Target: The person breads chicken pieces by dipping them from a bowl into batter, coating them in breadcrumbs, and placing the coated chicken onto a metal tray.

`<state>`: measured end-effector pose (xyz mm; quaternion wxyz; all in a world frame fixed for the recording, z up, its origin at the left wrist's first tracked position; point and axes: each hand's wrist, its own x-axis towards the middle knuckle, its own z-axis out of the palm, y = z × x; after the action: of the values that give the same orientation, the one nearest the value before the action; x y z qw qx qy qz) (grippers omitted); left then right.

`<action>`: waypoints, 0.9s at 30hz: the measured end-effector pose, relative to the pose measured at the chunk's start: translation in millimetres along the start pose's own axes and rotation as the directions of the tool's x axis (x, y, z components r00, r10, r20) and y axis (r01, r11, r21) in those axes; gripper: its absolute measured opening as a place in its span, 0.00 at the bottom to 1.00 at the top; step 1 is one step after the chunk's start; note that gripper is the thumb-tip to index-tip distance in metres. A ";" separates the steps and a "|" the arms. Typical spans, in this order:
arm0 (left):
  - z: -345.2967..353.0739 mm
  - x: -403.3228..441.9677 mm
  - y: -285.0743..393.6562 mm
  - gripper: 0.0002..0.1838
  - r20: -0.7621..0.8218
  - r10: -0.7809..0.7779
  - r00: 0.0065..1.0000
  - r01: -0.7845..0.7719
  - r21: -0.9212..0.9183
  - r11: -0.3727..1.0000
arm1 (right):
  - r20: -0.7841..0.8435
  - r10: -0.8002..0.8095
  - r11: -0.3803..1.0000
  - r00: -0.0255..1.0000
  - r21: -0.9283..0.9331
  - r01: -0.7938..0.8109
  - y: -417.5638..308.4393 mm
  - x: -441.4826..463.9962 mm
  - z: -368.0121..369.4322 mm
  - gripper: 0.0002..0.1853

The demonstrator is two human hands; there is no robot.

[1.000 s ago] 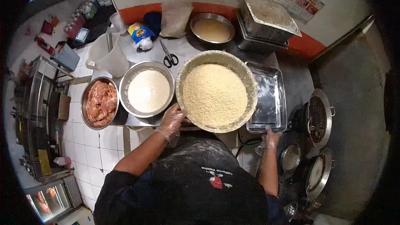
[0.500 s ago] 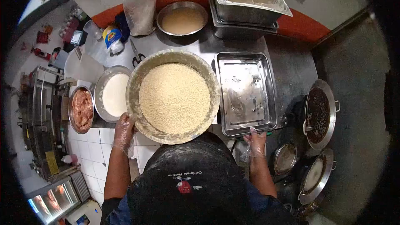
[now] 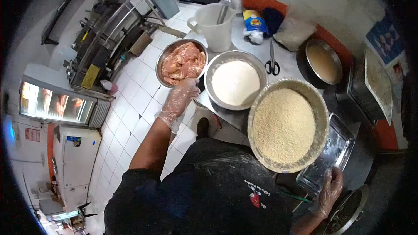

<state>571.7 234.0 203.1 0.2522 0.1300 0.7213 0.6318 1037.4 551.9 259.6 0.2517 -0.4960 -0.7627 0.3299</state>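
My left hand (image 3: 179, 100), in a clear plastic glove, reaches to the near rim of a metal bowl of raw meat (image 3: 184, 62). Its fingers are stretched out and overlap the rim; whether they press on it is unclear. My right hand (image 3: 329, 193), also gloved, grips the near edge of a shiny metal tray (image 3: 348, 141), thumb and fingers at the rim. Between my hands stands a large bowl of pale crumbs (image 3: 285, 126), close to my apron and partly covering the tray. A bowl of white batter or flour (image 3: 235, 80) sits beside the meat bowl.
Behind the bowls are a plastic pitcher (image 3: 213, 28), scissors (image 3: 272, 63), a yellow-blue bag (image 3: 255, 24) and a bowl of cloudy liquid (image 3: 324, 61). Deep metal pans (image 3: 370, 87) stand at the right. A round pan (image 3: 348, 211) is near my right hand. Tiled floor (image 3: 135, 91) lies left.
The view has swung to the left. My left hand has left the rim of the crumb bowl and moved over to the meat bowl. My right hand stays at the tray's edge.
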 end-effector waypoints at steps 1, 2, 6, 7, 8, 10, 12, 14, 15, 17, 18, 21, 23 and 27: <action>-27.4 12.4 -7.1 0.22 -0.155 0.066 0.986 -0.057 0.063 0.996 | 0.044 -0.101 0.995 0.994 0.000 0.101 -49.2 9.3 23.9 0.13; -55.7 23.7 -5.1 0.22 -0.239 0.210 0.948 -0.129 0.315 0.940 | 0.089 -0.194 0.981 0.977 0.003 0.195 -94.8 15.2 52.2 0.14; -149.8 86.7 -36.0 0.30 -0.409 0.264 0.874 -0.036 0.487 0.873 | 0.412 -0.598 0.745 0.688 -0.031 0.666 -253.2 20.6 199.3 0.15; -168.3 103.8 -53.5 0.33 -0.431 0.232 0.872 0.096 0.616 0.782 | 0.483 -0.629 0.700 0.609 0.010 0.714 -281.0 20.9 240.3 0.15; -180.6 118.6 -66.7 0.39 -0.382 0.111 0.917 0.123 0.539 0.833 | 0.528 -0.654 0.667 0.542 0.064 0.742 -297.0 23.5 285.9 0.16; -181.6 125.3 -65.8 0.38 -0.271 0.071 0.960 0.097 0.558 0.824 | 0.601 -0.621 0.653 0.503 0.042 0.756 -315.7 29.8 373.4 0.17; -191.9 131.6 -91.7 0.32 -0.185 0.055 0.981 0.028 0.418 0.908 | 0.715 -0.449 0.737 0.536 -0.043 0.675 -354.3 34.2 436.7 0.20; -196.1 124.7 -81.2 0.23 -0.172 -0.007 0.985 0.090 0.483 0.871 | 0.678 -0.516 0.669 0.524 -0.063 0.740 -351.6 41.0 496.5 0.20; -194.9 122.5 -80.8 0.18 -0.187 -0.021 0.982 0.107 0.461 0.881 | 0.622 -0.579 0.617 0.527 -0.087 0.782 -352.6 42.8 514.4 0.21; -200.9 121.3 -75.9 0.21 -0.115 -0.037 0.993 0.090 0.502 0.860 | 0.653 -0.532 0.608 0.539 -0.147 0.780 -366.3 40.8 522.0 0.21; -204.4 122.7 -74.1 0.24 -0.070 -0.007 0.997 0.043 0.529 0.847 | 0.679 -0.490 0.595 0.547 -0.199 0.779 -370.9 40.0 524.0 0.21; -218.1 131.0 -65.5 0.31 0.094 -0.152 0.984 0.088 0.486 0.869 | 0.713 -0.450 0.554 0.537 -0.248 0.795 -371.0 41.2 529.6 0.21; -219.4 133.8 -68.2 0.35 0.071 -0.003 0.997 -0.037 0.560 0.828 | 0.719 -0.426 0.545 0.550 -0.282 0.790 -370.4 43.1 529.5 0.20; -219.9 143.1 -28.5 0.43 0.040 0.237 0.971 -0.210 0.617 0.758 | 0.653 -0.344 0.881 0.675 -0.024 0.473 -360.6 51.6 513.8 0.10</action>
<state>339.2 115.6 163.0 0.1041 0.2775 0.8720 0.3895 439.3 364.6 197.3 -0.0001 -0.1937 -0.9214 0.3368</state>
